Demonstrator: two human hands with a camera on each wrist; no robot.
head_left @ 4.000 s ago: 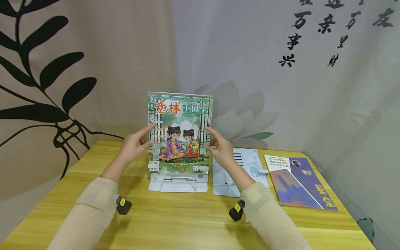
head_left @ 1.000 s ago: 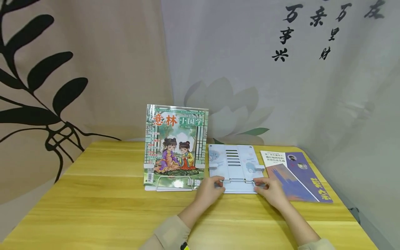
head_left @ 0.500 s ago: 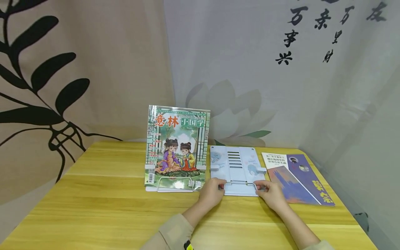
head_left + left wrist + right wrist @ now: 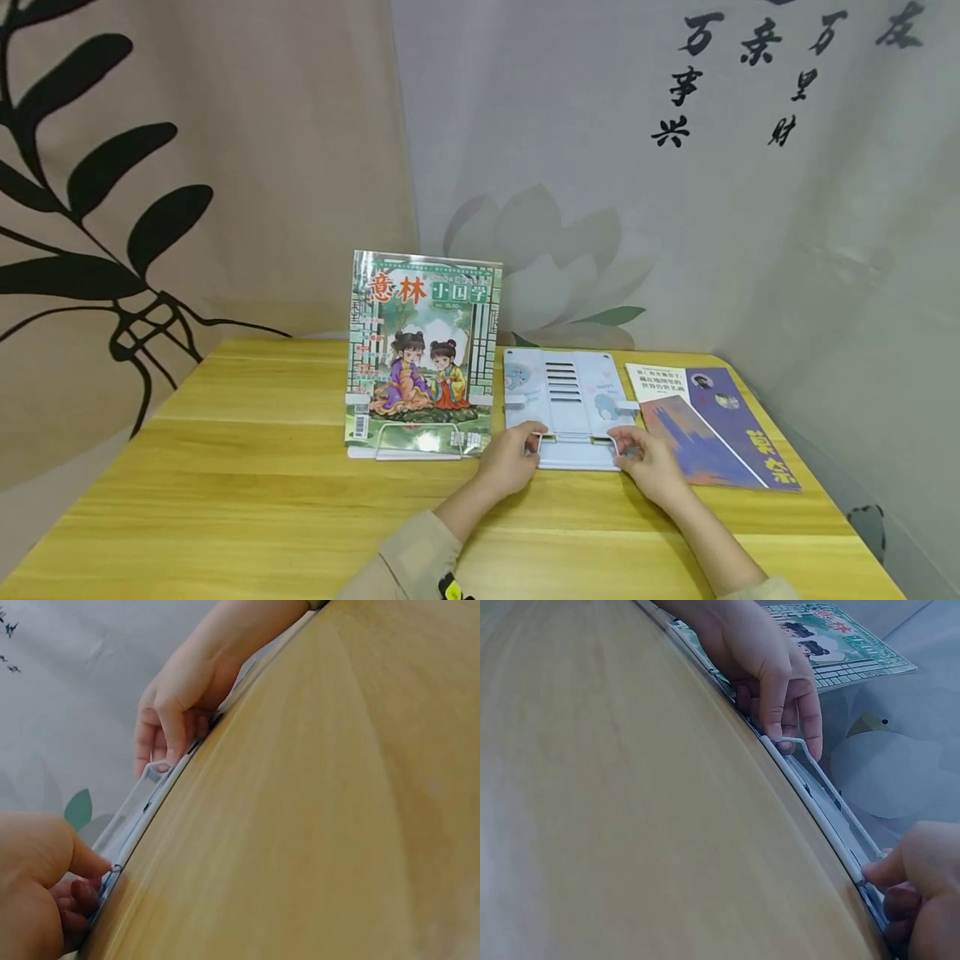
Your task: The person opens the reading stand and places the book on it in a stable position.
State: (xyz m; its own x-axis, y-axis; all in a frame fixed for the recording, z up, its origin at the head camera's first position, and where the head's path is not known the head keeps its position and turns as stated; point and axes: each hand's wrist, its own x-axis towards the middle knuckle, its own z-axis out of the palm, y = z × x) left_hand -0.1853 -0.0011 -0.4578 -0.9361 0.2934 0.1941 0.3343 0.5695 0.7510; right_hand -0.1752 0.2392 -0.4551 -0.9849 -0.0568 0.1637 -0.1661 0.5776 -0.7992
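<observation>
A pale blue and white book stand (image 4: 527, 389) lies flat on the table, with a row of slots down its middle and a clip on each side. At its front end is a wire bracket (image 4: 832, 787), lifted off the plate in the right wrist view. My left hand (image 4: 508, 460) pinches the left end of this wire. Its right end is pinched by my right hand (image 4: 651, 465). Left of them, a green magazine (image 4: 427, 333) with two drawn children stands leaning on a second stand (image 4: 363, 452), behind that stand's wire bracket (image 4: 420, 458).
Close by my right hand, a purple and white book (image 4: 738, 433) lies flat on the wooden table (image 4: 262, 500). A printed curtain (image 4: 525, 125) hangs behind the table's back edge.
Four seconds ago both hands held the magazine's sides; now the magazine stands lower, behind its wire. Both hands moved right to the other stand's wire. Over the last second they shifted little.
</observation>
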